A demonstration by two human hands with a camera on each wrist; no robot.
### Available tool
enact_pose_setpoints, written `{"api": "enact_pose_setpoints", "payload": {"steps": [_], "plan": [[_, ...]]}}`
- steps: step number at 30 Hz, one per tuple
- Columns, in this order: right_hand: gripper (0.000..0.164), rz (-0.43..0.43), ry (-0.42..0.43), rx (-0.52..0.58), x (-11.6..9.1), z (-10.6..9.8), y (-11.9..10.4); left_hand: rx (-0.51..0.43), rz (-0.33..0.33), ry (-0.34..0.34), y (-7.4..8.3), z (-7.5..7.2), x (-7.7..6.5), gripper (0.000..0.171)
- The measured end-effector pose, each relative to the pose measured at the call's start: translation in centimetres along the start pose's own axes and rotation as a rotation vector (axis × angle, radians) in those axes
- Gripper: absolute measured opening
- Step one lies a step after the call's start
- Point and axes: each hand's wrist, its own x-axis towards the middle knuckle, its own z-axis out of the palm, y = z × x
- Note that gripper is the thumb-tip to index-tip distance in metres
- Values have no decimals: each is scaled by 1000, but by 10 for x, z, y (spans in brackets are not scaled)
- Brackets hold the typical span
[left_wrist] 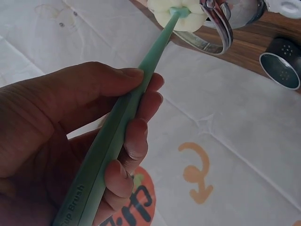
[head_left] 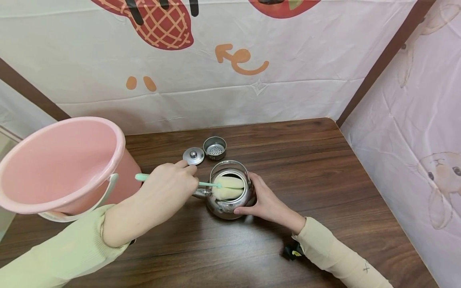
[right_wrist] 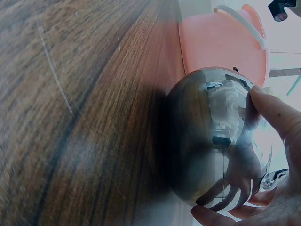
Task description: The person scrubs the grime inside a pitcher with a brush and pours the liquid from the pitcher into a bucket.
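My left hand [head_left: 162, 194] grips the green handle of a cup brush [left_wrist: 110, 127], fingers curled round it and thumb along the top. The brush's cream sponge head [head_left: 227, 193] sits in the round mouth of a shiny steel teapot [head_left: 224, 211], part of it still showing above the rim. The teapot's spout [head_left: 201, 193] points left, under my left hand. On the other side my right hand [head_left: 270, 202] holds the teapot's body, thumb toward me and fingers round the far side. The teapot's wire handle [head_left: 227, 162] stands raised behind the mouth.
A steel lid [head_left: 193, 157] with a knob and a perforated strainer cup [head_left: 215, 149] lie behind the teapot. A large pink bucket [head_left: 126, 172] stands at the left of the wooden table [head_left: 306, 160]. Printed cloth [head_left: 201, 100] hangs along the back and right.
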Motion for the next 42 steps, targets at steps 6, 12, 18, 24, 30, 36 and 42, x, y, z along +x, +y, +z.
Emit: {"api": "enact_pose_setpoints", "payload": {"steps": [6, 12, 18, 24, 30, 36, 42], "plan": [[95, -6, 3, 6, 0, 1, 1, -6, 13, 8, 0, 6, 5, 33], [96, -5, 2, 4, 0, 0, 1, -9, 17, 18, 1, 10, 8, 33], [96, -10, 3, 1, 0, 0, 1, -13, 19, 24, 2, 18, 11, 32], [96, -11, 3, -2, 0, 0, 2, -15, 24, 43, 5, 23, 15, 26], [96, -8, 3, -3, 1, 1, 2, -22, 18, 41, 8, 26, 19, 24], [95, -8, 2, 2, 0, 1, 1, -18, 25, 55, 10, 31, 23, 22], [95, -2, 2, 4, 0, 0, 1, 11, 32, 37, 11, 35, 28, 19]]}}
